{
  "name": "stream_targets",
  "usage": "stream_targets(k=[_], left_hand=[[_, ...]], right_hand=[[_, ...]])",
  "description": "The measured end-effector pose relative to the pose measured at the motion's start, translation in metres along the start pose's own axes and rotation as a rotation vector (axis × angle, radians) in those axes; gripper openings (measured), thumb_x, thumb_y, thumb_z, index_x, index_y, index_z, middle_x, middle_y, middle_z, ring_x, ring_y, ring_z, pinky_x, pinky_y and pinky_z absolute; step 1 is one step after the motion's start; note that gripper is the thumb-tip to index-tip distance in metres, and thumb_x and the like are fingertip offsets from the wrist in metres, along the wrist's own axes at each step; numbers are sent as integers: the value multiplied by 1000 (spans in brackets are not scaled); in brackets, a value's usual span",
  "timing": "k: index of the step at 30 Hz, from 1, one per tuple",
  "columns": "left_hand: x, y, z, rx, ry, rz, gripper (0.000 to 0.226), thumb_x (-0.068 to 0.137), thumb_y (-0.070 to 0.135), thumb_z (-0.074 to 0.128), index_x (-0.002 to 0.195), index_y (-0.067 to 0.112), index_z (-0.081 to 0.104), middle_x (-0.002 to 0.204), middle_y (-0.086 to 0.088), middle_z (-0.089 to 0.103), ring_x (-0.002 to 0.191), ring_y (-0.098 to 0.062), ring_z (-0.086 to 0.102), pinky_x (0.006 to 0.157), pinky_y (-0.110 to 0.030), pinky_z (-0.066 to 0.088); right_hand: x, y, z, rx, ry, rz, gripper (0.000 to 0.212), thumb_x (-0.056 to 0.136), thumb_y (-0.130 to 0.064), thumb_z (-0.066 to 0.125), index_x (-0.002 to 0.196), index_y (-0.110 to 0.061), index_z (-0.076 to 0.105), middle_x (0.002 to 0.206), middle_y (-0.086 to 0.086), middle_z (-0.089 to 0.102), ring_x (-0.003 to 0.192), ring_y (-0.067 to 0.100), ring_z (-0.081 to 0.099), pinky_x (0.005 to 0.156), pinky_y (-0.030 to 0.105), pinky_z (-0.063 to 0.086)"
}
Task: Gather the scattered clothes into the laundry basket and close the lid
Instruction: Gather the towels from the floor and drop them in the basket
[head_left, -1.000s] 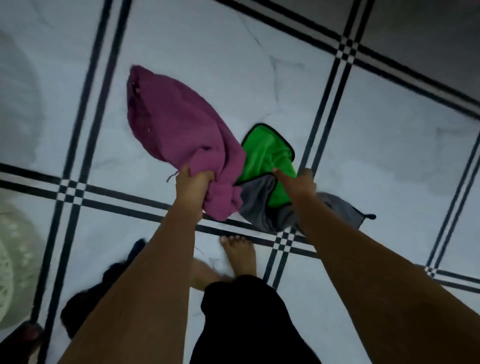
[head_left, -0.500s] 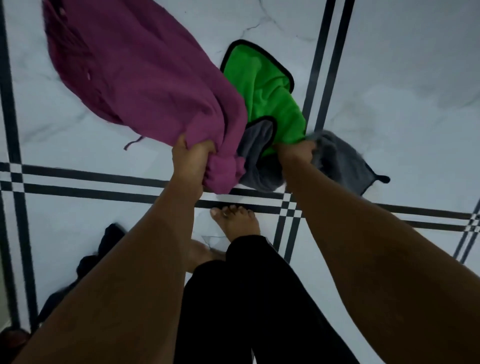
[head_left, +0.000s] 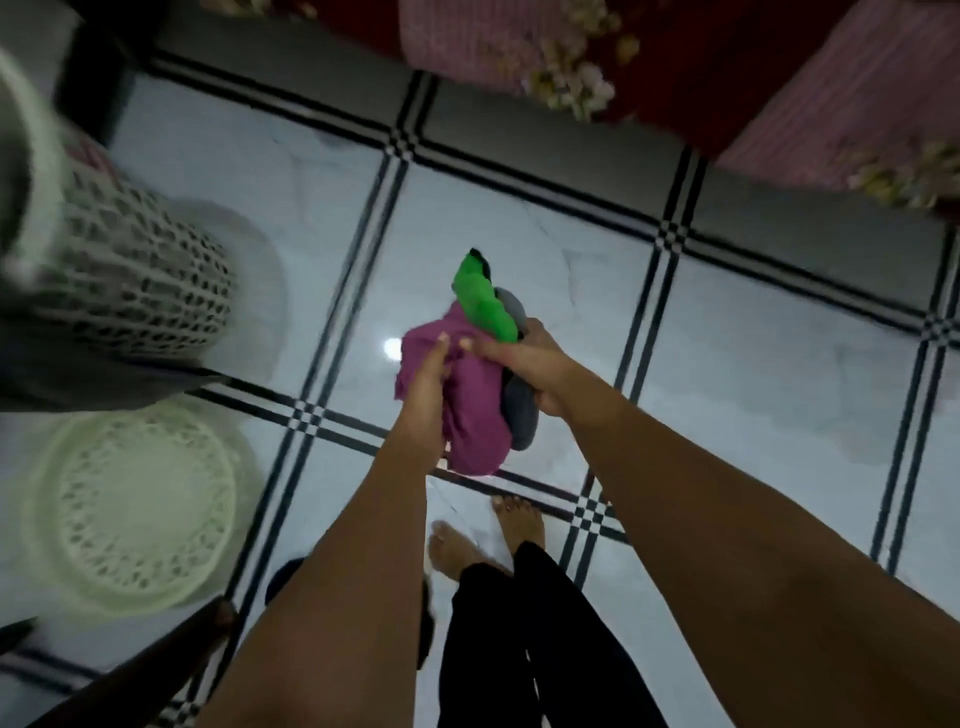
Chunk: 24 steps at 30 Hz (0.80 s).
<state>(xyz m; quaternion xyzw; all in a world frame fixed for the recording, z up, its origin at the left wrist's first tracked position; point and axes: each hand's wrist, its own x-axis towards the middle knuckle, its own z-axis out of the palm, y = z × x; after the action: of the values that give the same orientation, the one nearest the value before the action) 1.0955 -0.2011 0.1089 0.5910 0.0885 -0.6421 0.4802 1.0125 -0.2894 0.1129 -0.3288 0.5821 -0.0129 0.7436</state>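
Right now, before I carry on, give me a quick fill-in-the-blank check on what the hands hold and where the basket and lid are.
1. Both hands, left hand and right hand, hold a bundle of a purple cloth and a ____ and grey cloth.
2. The laundry basket stands to the person's ____.
3. The lid lies on the ____, off the basket.

Missing words: green; left; floor

dim, bluish | glare spot on floor | basket motion-blurred | wide-angle edge bending
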Motion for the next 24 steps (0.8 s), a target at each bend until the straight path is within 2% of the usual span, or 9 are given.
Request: stream_targets(k=[2, 6, 7, 9, 12, 16, 18, 20, 24], left_hand=[[-49, 46, -7, 15, 41, 46, 42, 94, 46, 39, 101, 19, 69, 110, -11, 69, 107, -23, 63, 97, -38, 49], [-150, 135, -21, -47, 152, 210, 20, 87, 28, 52, 82, 18, 68, 82, -5, 68, 80, -19, 62, 75, -32, 50], [-171, 155, -25, -61, 183, 237, 18, 86, 27, 54, 78, 18, 67, 78, -3, 68, 76, -18, 61, 72, -31, 50], [-215, 195, -37, -60, 233, 297, 18, 85, 31, 55, 82, 18, 67, 84, -4, 68, 77, -18, 61, 71, -30, 50], [-266, 243, -58, -100, 343, 404, 22, 87, 33, 53, 92, 17, 67, 103, -9, 65, 88, -21, 59, 77, -33, 48], [-298, 291, -99, -217, 514, 514, 45, 82, 42, 52, 111, 10, 65, 114, -13, 67, 102, -29, 61, 85, -39, 51], [-305, 314, -123, -262, 575, 560, 44, 84, 42, 48, 106, 7, 63, 120, -20, 64, 113, -35, 58, 99, -45, 45], [-310, 337, -143, -327, 617, 587, 36, 91, 37, 42, 105, 8, 60, 113, -17, 64, 111, -32, 56, 101, -43, 43], [-287, 375, -195, -435, 755, 574, 30, 90, 39, 47, 103, 13, 57, 104, -4, 58, 103, -23, 52, 99, -41, 43]], right_hand=[[-50, -49, 33, -190, 44, -65, 67, 77, -12, 74, 134, -8, 39, 116, 9, 58, 98, 22, 61, 81, 30, 52], [-150, -135, 107, -346, 53, -243, 55, 84, -5, 64, 134, -12, 44, 81, -6, 52, 72, 11, 51, 77, 24, 44], [-169, -151, 122, -350, 33, -265, 54, 84, -3, 64, 134, -12, 46, 80, -5, 54, 71, 11, 52, 77, 24, 45], [-203, -184, 160, -370, -6, -335, 51, 82, 0, 64, 131, -9, 50, 99, 7, 64, 82, 18, 58, 83, 29, 49], [-232, -223, 217, -415, -63, -433, 52, 78, -2, 68, 128, -7, 55, 119, 18, 63, 102, 29, 62, 93, 39, 52], [-260, -272, 302, -488, -207, -523, 47, 80, -3, 68, 126, -4, 57, 117, 15, 64, 98, 24, 61, 81, 33, 53], [-265, -287, 342, -521, -287, -553, 47, 82, -3, 67, 128, -2, 56, 116, 14, 63, 94, 21, 56, 71, 28, 50], [-256, -298, 380, -531, -336, -535, 46, 83, -3, 67, 128, -2, 56, 112, 16, 63, 92, 21, 57, 66, 27, 49], [-202, -312, 450, -586, -377, -441, 45, 82, -8, 68, 125, -4, 57, 112, 18, 64, 93, 25, 59, 77, 31, 49]])
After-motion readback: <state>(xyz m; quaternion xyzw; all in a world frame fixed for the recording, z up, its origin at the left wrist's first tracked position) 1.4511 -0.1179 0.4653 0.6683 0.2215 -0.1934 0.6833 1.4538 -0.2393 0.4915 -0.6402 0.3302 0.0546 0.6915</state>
